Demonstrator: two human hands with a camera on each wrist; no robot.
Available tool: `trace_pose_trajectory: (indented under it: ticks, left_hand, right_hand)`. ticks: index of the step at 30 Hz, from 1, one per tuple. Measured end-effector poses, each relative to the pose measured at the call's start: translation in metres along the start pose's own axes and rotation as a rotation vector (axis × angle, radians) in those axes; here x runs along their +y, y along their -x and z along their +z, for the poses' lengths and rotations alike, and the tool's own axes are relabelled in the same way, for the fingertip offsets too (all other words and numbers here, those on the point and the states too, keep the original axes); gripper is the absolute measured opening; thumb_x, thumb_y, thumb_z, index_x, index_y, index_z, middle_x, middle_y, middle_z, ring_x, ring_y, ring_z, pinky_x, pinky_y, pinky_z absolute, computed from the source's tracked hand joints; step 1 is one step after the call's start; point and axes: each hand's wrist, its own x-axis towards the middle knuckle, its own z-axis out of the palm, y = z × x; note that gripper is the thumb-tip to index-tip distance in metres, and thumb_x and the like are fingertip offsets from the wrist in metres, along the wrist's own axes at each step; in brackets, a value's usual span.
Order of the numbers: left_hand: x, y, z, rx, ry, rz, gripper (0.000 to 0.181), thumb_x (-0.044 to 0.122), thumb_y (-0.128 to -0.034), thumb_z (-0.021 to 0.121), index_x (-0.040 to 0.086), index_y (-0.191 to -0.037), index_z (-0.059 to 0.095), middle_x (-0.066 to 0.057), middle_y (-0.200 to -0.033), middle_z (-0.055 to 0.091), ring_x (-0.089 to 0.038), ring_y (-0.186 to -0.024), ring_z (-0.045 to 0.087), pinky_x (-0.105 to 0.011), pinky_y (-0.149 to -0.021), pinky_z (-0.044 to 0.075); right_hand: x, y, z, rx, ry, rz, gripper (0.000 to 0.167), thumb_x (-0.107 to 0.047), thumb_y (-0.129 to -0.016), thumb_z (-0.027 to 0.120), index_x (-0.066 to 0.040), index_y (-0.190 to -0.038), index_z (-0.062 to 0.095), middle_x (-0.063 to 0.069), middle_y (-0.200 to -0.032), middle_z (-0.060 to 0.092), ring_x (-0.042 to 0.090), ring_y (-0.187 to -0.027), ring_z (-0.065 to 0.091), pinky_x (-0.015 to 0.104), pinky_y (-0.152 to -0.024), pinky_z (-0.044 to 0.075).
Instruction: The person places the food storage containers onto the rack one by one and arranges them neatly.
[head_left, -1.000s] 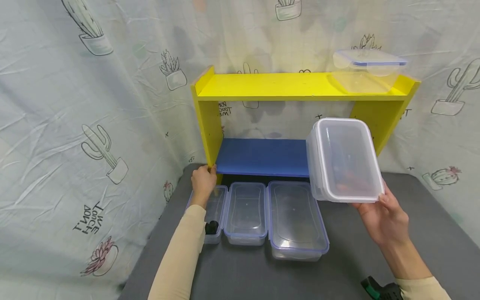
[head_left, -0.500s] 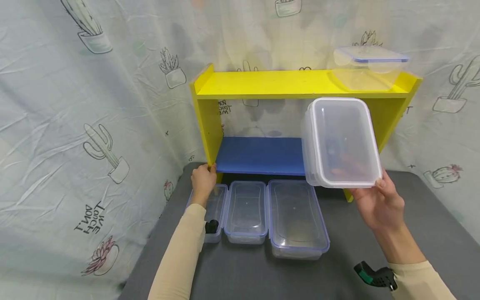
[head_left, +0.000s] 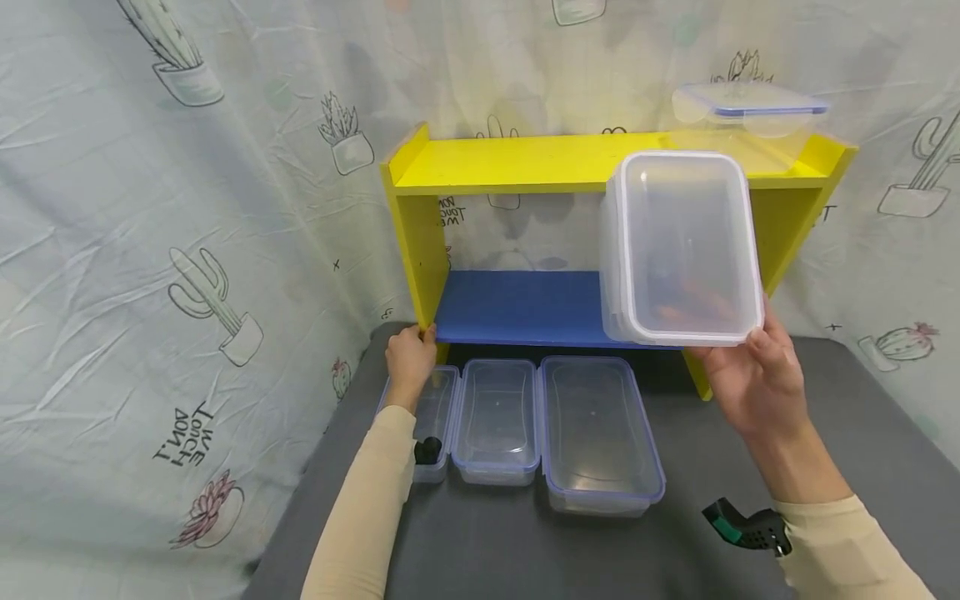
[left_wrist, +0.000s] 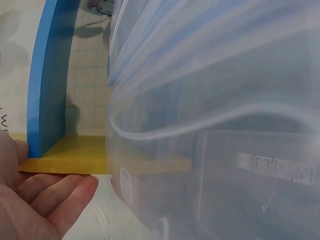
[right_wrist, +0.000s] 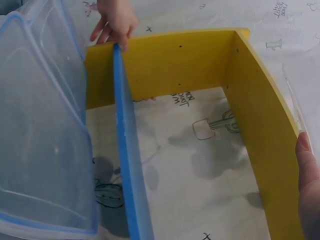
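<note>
My right hand (head_left: pixel 761 387) holds a clear plastic food container (head_left: pixel 686 250) with a white-rimmed lid. It is tilted up before the right part of the shelf unit, thumb at the lid's lower right corner, fingers behind. In the right wrist view only the thumb (right_wrist: pixel 306 160) and a sliver of the box show. My left hand (head_left: pixel 410 362) grips the left side panel of the yellow shelf unit (head_left: pixel 525 162) where the blue board (head_left: pixel 517 304) meets it. The left wrist view shows its fingers (left_wrist: pixel 75 200) curled under the yellow panel edge.
Three blue-rimmed containers stand side by side on the grey table (head_left: pixel 555 558): a left one (head_left: pixel 438 404), a middle one (head_left: pixel 495 417) and a large one (head_left: pixel 600 433). Another clear container (head_left: pixel 750 112) sits on the top shelf's right end. A cactus-print cloth (head_left: pixel 285 233) hangs behind.
My right hand has raised the container from in front of the blue board up to the front edge of the top shelf. My left hand keeps its grip on the side panel.
</note>
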Motion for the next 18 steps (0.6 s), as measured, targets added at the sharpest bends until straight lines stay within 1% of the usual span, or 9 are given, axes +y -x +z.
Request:
trace_pose_trajectory:
  ticks: [3,9,15,18]
  left_hand:
    - [0.001,0.0,0.0,-0.001,-0.004,-0.006,0.04,0.037,-0.0993,0.054,0.004,-0.083,0.067,-0.014,-0.073,0.067,-0.033,-0.065,0.061,-0.045,-0.062,0.049]
    - [0.001,0.0,0.001,-0.014,0.009,-0.002,0.041,0.038,-0.0994,0.053,0.004,-0.082,0.067,-0.014,-0.074,0.066,-0.033,-0.065,0.061,-0.044,-0.062,0.048]
    - [-0.002,-0.001,0.002,-0.014,-0.002,-0.012,0.04,0.038,-0.0995,0.053,0.005,-0.083,0.067,-0.013,-0.073,0.065,-0.031,-0.064,0.058,-0.041,-0.059,0.046]
    - [-0.002,-0.001,0.002,-0.011,-0.004,-0.01,0.04,0.039,-0.0996,0.053,0.005,-0.083,0.067,-0.012,-0.071,0.063,-0.03,-0.062,0.057,-0.041,-0.058,0.045]
  right_hand:
    - [-0.001,-0.007,0.002,0.007,0.024,0.004,0.056,0.006,-0.096,0.04,0.001,-0.15,0.025,0.023,-0.141,0.043,0.04,-0.124,0.05,0.056,-0.102,0.044]
    - [-0.002,-0.017,0.009,0.028,0.1,0.021,0.062,0.005,-0.098,0.041,-0.003,-0.154,0.015,0.019,-0.145,0.04,0.036,-0.127,0.048,0.055,-0.102,0.045]
    - [-0.001,-0.026,0.015,0.087,0.19,0.048,0.063,0.0,-0.099,0.045,-0.004,-0.155,0.016,0.016,-0.144,0.042,0.032,-0.127,0.048,0.051,-0.1,0.048]
    - [-0.001,-0.032,0.017,0.105,0.247,0.057,0.063,-0.002,-0.099,0.046,-0.005,-0.155,0.016,0.015,-0.142,0.044,0.032,-0.123,0.052,0.049,-0.098,0.05]
